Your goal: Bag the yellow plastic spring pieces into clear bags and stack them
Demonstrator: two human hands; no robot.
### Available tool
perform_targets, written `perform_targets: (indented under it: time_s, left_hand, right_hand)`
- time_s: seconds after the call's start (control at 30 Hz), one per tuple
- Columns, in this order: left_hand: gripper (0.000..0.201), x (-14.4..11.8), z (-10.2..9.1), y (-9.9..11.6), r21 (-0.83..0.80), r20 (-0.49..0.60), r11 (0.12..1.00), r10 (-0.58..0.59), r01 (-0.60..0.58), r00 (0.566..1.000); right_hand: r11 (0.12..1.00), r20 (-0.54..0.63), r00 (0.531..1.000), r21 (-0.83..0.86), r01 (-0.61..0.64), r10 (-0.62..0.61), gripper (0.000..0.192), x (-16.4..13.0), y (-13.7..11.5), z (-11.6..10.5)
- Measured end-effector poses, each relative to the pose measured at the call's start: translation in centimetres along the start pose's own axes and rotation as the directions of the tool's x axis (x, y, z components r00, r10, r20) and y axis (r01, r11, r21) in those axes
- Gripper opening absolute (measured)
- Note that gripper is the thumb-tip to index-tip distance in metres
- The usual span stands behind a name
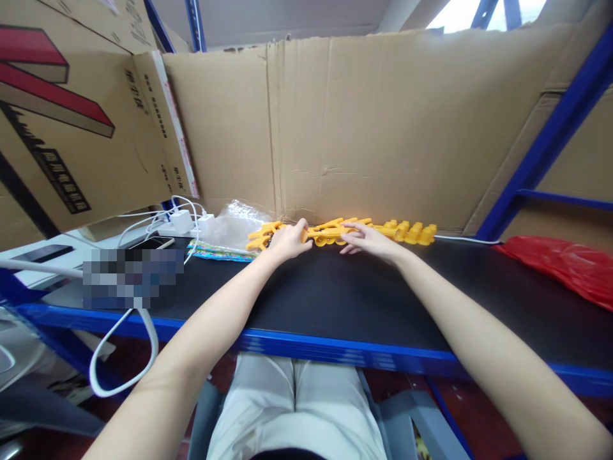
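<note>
Handling yellow pieces [328, 231]: the step I judge to be in hand, with both hands at their row along the back of the bench [354, 300]; next, I'd say, a light grip is called for, leaving neighbouring pieces lined up.
White plugs [181, 222]: towards the left, apart from the row.
Clear bag [232, 227]: just beside the row's left end.
Left hand [286, 243]: at the row near its left end, fingers curled; whether I'm pinching a piece, I cannot tell.
Row's long axis: left to right, near the cardboard wall [383, 128] and roughly along it; the slim bars [341, 222] mid-row lie much the same way, though I can't tell front from back.
Right hand [366, 243]: fingers loosely spread by the middle pieces, contact unclear.
Cup-shaped pieces [416, 233]: right end of the row, beyond my right hand.
Red bag [555, 265]: far right, well apart.
</note>
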State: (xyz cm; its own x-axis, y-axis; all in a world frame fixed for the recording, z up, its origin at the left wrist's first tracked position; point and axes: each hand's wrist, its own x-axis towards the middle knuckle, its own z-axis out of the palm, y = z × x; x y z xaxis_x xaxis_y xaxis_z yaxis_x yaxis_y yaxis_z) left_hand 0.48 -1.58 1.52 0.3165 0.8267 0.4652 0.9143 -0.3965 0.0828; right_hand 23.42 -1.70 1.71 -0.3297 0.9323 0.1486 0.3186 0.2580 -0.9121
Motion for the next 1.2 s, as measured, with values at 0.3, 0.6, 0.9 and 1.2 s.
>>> perform_targets:
  time_s: [0.3, 0.6, 0.9, 1.2]
  left_hand:
    - [0.035, -0.05, -0.16, 0.07, 0.001, 0.017, 1.000, -0.006, 0.006, 1.000]
    - [0.034, -0.12, -0.32, 0.24, 0.003, 0.015, 1.000, -0.006, 0.005, 1.000]
    - [0.034, -0.05, -0.03, 0.05, -0.002, -0.001, 1.000, 0.012, -0.012, 1.000]
    - [0.034, -0.06, -0.15, 0.12, -0.004, 0.006, 1.000, 0.006, -0.006, 1.000]
  right_hand:
    - [1.000, -0.014, 1.000, 0.005, 0.009, -0.008, 0.037, 0.27, 0.44, -0.26]
    - [1.000, -0.010, 1.000, -0.002, -0.003, 0.003, 0.028, 0.23, 0.03, 0.01]
    - [0.998, -0.004, 0.999, 0.054, -0.032, 0.032, 0.028, 0.10, -0.02, 0.23]
    - [0.996, -0.004, 0.999, 0.080, -0.042, 0.043, 0.035, 0.23, 0.22, 0.28]
